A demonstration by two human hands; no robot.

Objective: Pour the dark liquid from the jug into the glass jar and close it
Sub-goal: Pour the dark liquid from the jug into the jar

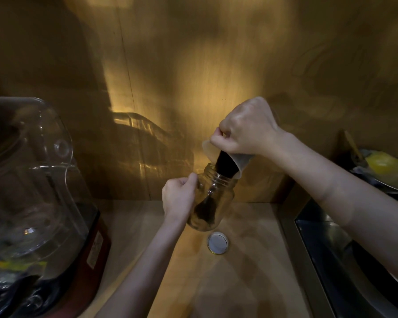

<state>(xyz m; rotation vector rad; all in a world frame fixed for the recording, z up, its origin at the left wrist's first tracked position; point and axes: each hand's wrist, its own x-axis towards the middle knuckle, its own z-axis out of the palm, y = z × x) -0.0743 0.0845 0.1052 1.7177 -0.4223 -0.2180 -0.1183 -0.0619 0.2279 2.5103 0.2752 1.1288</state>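
Note:
My right hand grips a translucent plastic jug and tilts it steeply, its spout resting over the mouth of a clear glass jar. Dark liquid fills the jug's lower side and runs down inside the jar, pooling near its bottom. My left hand holds the jar by its left side, tilted toward the jug and lifted off the wooden counter. The jar's round lid lies on the counter just below the jar, white inner side up.
A large blender with a clear cover and red base stands at the left. A steel sink lies at the right, with a dish and something yellow behind it. A wooden wall rises behind.

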